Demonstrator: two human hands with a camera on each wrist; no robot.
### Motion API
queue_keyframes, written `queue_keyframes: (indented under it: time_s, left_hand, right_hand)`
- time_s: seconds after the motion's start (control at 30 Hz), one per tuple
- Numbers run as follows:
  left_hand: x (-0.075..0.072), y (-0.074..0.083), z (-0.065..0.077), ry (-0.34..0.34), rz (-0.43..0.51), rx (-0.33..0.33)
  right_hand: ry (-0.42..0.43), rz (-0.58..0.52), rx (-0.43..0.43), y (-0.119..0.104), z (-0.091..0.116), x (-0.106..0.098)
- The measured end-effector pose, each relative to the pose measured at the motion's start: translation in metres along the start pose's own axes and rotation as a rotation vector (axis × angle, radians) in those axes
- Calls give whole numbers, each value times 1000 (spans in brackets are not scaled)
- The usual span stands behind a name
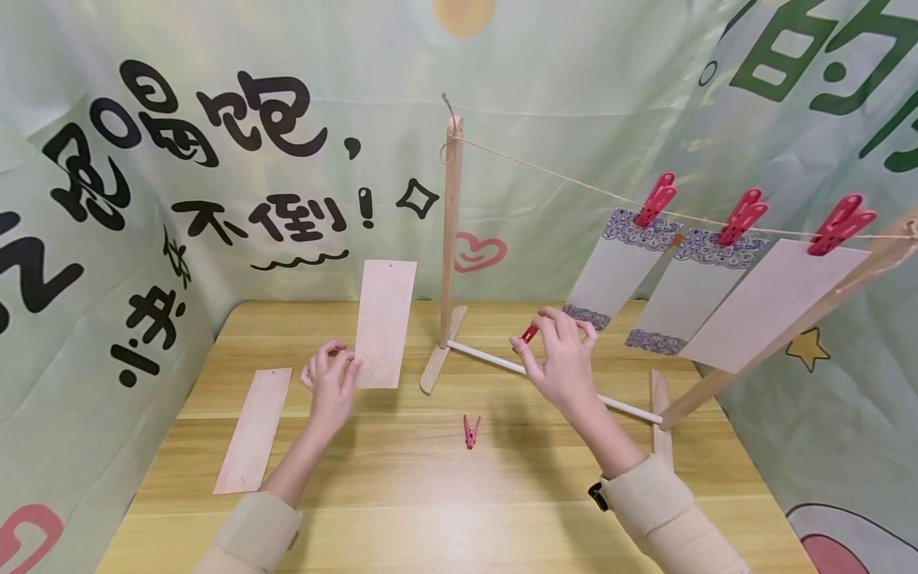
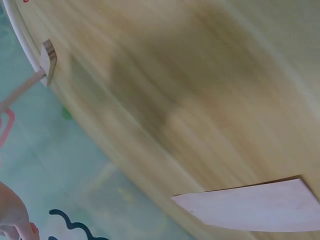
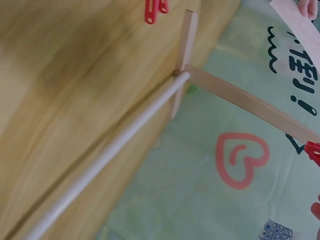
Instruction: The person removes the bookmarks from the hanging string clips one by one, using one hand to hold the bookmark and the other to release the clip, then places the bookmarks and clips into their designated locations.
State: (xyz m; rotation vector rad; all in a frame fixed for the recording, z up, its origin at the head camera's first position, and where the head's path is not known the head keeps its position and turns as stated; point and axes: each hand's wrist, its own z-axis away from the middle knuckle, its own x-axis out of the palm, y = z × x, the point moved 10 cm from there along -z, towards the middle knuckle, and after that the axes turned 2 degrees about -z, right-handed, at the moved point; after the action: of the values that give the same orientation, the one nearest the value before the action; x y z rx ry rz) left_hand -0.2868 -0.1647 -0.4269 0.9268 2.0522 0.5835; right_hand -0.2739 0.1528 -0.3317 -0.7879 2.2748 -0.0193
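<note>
The left hand (image 1: 332, 379) pinches a pale pink card (image 1: 386, 323) by its lower left edge, the grip narrow, the card roughly upright towards the far edge of the worktop (image 1: 402, 510), left of the wooden post (image 1: 450, 239). The right hand (image 1: 562, 359) pinches a red clothespin (image 1: 529, 334), right of the worktop's middle. The card should prove light, thin and fairly stiff, perhaps creasing if squeezed hard; a side edge is a sensible hold, leaving the top edge, with its small hole, free. The clothespin is probably sprung plastic, best taken by its handle ends. A second pink card (image 1: 253, 430) lies near the worktop's left edge, a loose clothespin (image 1: 470, 431) near the middle.
</note>
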Motion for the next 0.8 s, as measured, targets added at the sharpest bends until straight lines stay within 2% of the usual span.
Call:
queue_keyframes:
  time_s: [0.23,0.57,0.8]
  left_hand:
    - [-9,-15,11,-3,-5,-39]
    - [-27,-37,28,54,-29,-71]
    - [-40,-52,39,91,-61,-121]
  right_hand:
    - [-29,22,-12,2,11,13]
    - [-102,28,7,5,28,31]
    - [-174,65,21,5,44,47]
